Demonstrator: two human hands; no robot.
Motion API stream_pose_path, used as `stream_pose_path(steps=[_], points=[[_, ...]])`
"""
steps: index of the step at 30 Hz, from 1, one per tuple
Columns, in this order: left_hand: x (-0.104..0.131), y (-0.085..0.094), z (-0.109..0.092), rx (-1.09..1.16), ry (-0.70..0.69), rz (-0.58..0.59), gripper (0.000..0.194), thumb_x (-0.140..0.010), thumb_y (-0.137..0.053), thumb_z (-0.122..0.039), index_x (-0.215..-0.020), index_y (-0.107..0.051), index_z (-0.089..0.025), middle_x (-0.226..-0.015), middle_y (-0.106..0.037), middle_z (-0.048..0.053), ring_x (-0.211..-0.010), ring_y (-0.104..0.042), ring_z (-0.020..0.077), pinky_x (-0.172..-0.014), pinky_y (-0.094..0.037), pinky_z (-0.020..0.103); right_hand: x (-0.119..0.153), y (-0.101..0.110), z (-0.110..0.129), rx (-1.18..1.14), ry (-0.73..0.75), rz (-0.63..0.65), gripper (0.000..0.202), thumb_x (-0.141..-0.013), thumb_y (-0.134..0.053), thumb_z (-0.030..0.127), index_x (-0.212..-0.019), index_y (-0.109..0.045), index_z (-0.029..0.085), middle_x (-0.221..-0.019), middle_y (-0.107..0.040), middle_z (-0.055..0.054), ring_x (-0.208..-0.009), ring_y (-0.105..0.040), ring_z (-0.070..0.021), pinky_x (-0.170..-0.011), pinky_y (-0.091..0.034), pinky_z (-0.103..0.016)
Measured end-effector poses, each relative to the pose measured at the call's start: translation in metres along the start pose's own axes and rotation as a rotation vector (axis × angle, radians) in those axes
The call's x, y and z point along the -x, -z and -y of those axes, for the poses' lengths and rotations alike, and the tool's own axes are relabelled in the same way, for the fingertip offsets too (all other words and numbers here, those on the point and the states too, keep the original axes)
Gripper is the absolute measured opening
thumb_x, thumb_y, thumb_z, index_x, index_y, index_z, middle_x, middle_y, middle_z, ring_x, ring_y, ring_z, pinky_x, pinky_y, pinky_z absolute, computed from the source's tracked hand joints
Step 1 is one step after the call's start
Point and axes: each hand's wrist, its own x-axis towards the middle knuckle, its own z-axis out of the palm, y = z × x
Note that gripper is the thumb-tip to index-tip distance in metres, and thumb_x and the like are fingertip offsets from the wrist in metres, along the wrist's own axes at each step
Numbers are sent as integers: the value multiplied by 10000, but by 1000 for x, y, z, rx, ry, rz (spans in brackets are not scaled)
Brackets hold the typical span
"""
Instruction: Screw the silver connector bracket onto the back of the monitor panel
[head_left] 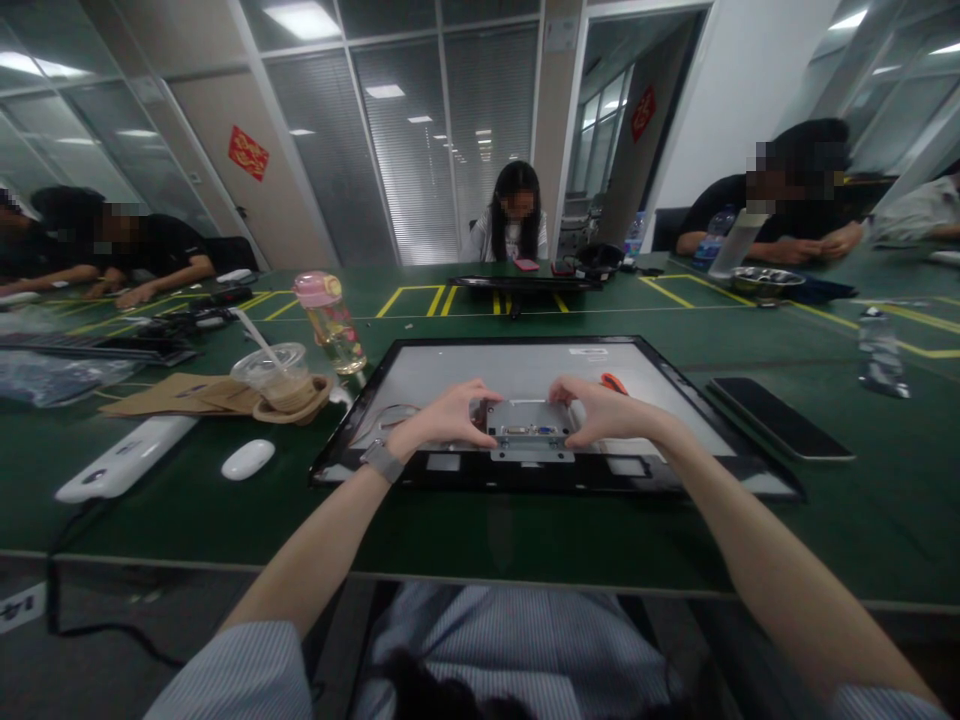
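Observation:
Both hands grip a small metal bracket with video ports, one at each end. My left hand pinches its left side between thumb and fingers, and my right hand pinches its right side. Beneath them a monitor panel lies flat on the table, its grey back up and its frame black. The bracket is over the panel's near edge; whether it rests on the panel I cannot tell. Just behind my right hand an orange-handled tool lies on the panel, partly hidden. Thin cables run beside my left hand.
A phone lies right of the panel. To the left are an iced drink cup, a pink-lidded bottle, a white mouse-shaped case and a white power strip. Another dark panel and several people are across the green table.

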Motion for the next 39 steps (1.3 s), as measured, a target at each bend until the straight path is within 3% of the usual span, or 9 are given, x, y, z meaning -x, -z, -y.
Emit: stream_pose_path(steps=[18,22,24,26,28,30,32,34,39], points=[[-2,-1,2,-21,31,58,672,-671,-893,-441,-1266,-684,-209,-1078,-608,38,-976,-625,248,-881,-516,347,-2,-4,0,6,-45,35,553,-593,-809,233,-1102,-594,217,-1072,-660,-70,-1043,-640,-304,-932,-532,-436],[-1,0,-1,-31,53,73,681,-671,-884,-449,-1274,-677,-207,-1076,-597,37,-969,-627,249,-866,-522,343,-1,6,-6,-58,-74,48,701,-587,-865,325,-1226,-593,230,-1171,-685,-95,-1100,-657,-311,-950,-536,-446],[-1,0,-1,-20,56,71,682,-679,-877,-443,-1285,-671,-209,-1094,-596,42,-980,-629,247,-878,-521,346,2,18,-16,-118,-70,-18,729,-642,-853,424,-1292,-582,236,-1150,-713,-100,-1081,-678,-298,-946,-544,-441],[0,-1,-1,-8,59,69,687,-679,-878,-438,-1291,-668,-209,-1108,-599,49,-985,-629,247,-885,-517,347,8,32,-28,-17,-193,-224,566,-743,-784,484,-1220,-636,217,-1071,-735,-121,-968,-711,-301,-879,-568,-444],[0,-1,0,-1,66,79,699,-684,-877,-446,-1305,-660,-210,-1127,-604,56,-993,-628,249,-882,-513,348,15,43,-41,237,-428,-366,406,-812,-729,496,-1086,-700,198,-959,-748,-147,-933,-723,-337,-840,-566,-464],[0,-1,2,-2,66,89,710,-702,-866,-461,-1328,-645,-212,-1161,-605,63,-1022,-623,256,-890,-507,350,21,49,-50,447,-626,-303,380,-837,-713,525,-1007,-735,186,-965,-758,-188,-942,-730,-379,-779,-566,-478],[1,0,3,-10,60,91,721,-710,-858,-471,-1344,-635,-212,-1192,-605,68,-1066,-614,265,-916,-497,352,24,47,-53,487,-751,-137,361,-845,-728,498,-926,-757,147,-947,-769,-207,-908,-749,-368,-729,-568,-431],[1,4,4,-7,69,116,750,-706,-856,-500,-1359,-627,-212,-1208,-611,71,-1084,-612,269,-932,-492,354,24,41,-50,496,-750,-52,367,-891,-692,482,-894,-771,124,-899,-777,-201,-855,-766,-332,-707,-561,-383],[-1,6,5,140,93,117,592,-866,-690,-592,-1303,-671,-193,-1265,-667,101,-1162,-622,280,-1032,-470,415,8,21,-16,648,-672,-214,296,-978,-576,311,-994,-761,80,-1046,-760,-270,-1032,-741,-379,-824,-526,-406]])
